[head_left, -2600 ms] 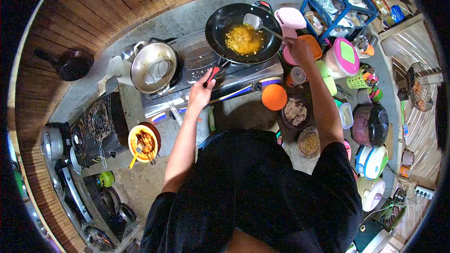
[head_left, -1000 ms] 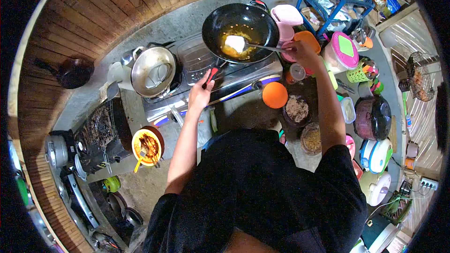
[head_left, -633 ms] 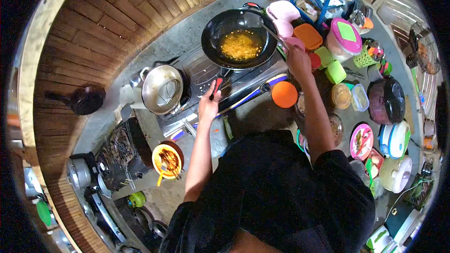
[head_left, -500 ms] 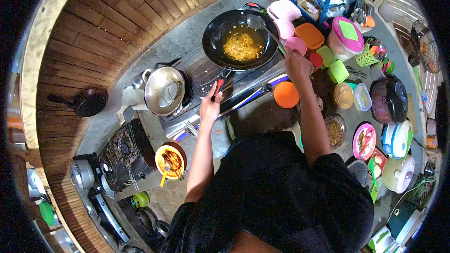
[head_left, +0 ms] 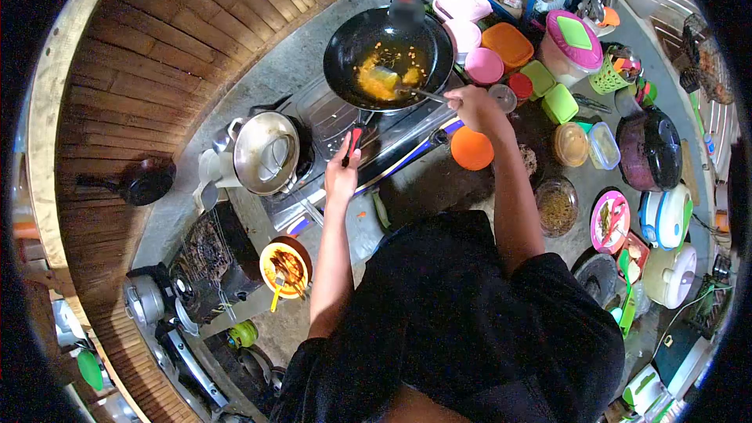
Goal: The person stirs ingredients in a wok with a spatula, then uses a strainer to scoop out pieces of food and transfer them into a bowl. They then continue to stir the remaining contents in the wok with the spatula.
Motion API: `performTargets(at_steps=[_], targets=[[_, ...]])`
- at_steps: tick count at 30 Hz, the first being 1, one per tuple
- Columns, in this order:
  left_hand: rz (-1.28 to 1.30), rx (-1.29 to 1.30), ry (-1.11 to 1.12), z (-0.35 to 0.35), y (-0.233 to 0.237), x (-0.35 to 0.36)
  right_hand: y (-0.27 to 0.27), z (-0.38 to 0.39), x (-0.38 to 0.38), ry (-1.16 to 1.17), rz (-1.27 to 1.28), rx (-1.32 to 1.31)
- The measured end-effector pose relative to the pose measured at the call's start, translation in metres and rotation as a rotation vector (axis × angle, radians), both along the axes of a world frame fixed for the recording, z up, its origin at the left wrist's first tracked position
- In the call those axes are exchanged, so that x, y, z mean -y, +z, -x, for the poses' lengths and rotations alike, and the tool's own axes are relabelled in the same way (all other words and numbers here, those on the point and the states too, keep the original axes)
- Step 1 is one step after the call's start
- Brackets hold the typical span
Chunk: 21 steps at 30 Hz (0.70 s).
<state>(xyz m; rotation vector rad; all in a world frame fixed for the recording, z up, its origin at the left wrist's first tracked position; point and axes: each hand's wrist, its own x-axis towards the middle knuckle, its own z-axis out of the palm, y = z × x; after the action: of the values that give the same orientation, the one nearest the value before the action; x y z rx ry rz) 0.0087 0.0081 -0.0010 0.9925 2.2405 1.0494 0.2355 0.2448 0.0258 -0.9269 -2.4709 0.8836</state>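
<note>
A black wok (head_left: 342, 59) sits on the gas stove (head_left: 317, 121), holding yellow-orange egg-like food (head_left: 370, 84) in shiny liquid, with small bits around it. My left hand (head_left: 341, 178) is closed around the wok's red and black handle (head_left: 355, 143). Fingers wrapped, my right hand (head_left: 478, 107) grips the metal handle of a spatula (head_left: 428, 95). Its blade lies down in the food, partly covered by it. Just below my right hand is a round orange lid or bowl (head_left: 472, 148).
A silver pan (head_left: 247, 145) rests on the left burner. Nearer me stands an orange bowl (head_left: 266, 257) with dark sauce and a yellow-handled utensil. Pink, orange and green containers (head_left: 484, 66) crowd the wok's right side. A dark pot (head_left: 650, 149) and plates lie farther right.
My right hand has moved down and left, bringing the spatula blade from the wok's upper right side into the food. The food is now more broken and spread. My left hand keeps the handle.
</note>
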Motion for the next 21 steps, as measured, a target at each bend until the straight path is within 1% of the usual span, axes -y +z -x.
performTargets(at_steps=[4, 6, 7, 8, 9, 10, 12, 13, 15, 16, 20, 21], targets=[[0.044, 0.011, 0.021, 0.002, -0.001, 0.0, 0.013, 0.004, 0.013, 0.009, 0.1, -0.02], [0.076, 0.039, 0.034, 0.002, -0.003, 0.001, 0.017, 0.006, 0.015, -0.033, 0.196, -0.085], [0.04, -0.009, 0.017, 0.002, -0.005, 0.002, 0.021, 0.008, 0.016, -0.03, 0.195, -0.083], [0.004, -0.056, -0.002, 0.002, -0.006, 0.002, 0.026, 0.008, 0.016, -0.065, 0.255, -0.079], [0.003, -0.056, 0.0, 0.003, -0.008, 0.002, 0.03, 0.009, 0.016, -0.099, 0.316, -0.075], [-0.011, -0.041, 0.0, 0.003, -0.01, 0.002, 0.03, 0.009, 0.015, -0.097, 0.315, -0.074], [-0.025, -0.025, 0.0, 0.004, -0.013, 0.002, 0.029, 0.009, 0.009, -0.097, 0.066, -0.151], [-0.017, 0.003, 0.004, 0.005, -0.013, 0.002, 0.028, 0.009, 0.006, -0.096, 0.065, -0.15], [-0.01, 0.03, 0.008, 0.003, -0.01, 0.001, 0.027, 0.01, -0.003, -0.152, -0.096, -0.117], [-0.012, 0.023, 0.001, 0.002, -0.006, 0.001, 0.025, 0.01, -0.009, -0.15, -0.096, -0.117], [-0.014, 0.056, -0.001, -0.001, 0.001, 0.001, 0.021, 0.01, -0.029, -0.263, -0.271, -0.026], [-0.016, 0.057, 0.0, -0.002, 0.002, 0.0, 0.021, 0.01, -0.032, -0.262, -0.274, -0.026]])
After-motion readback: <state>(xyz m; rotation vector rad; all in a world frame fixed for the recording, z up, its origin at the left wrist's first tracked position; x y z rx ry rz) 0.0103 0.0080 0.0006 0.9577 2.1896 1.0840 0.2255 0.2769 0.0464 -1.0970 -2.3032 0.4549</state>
